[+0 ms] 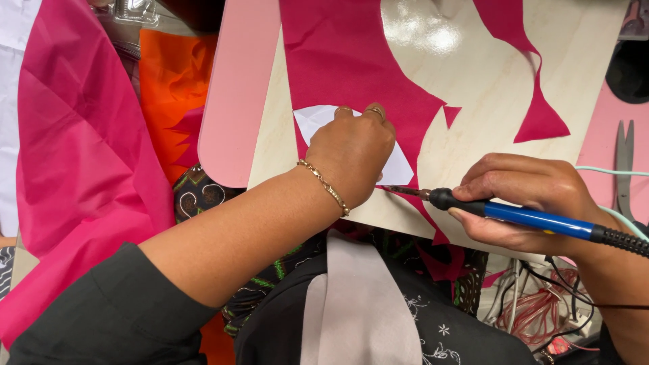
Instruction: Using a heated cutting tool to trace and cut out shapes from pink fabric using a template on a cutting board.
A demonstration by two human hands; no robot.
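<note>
I see a pale wooden board point(473, 88) tilted on the lap, magenta fabric point(345, 61) spread over it. Loose pink cloth point(74, 149) piled far left. My left hand point(351, 159) lies flat, fingers pressing a white paper template point(314, 122) onto the fabric. My right hand point(524, 203) is wrapped around a blue-handled hot-tip tool point(520, 216), tip at the template's lower edge. Scissors point(625, 162) far right.
</note>
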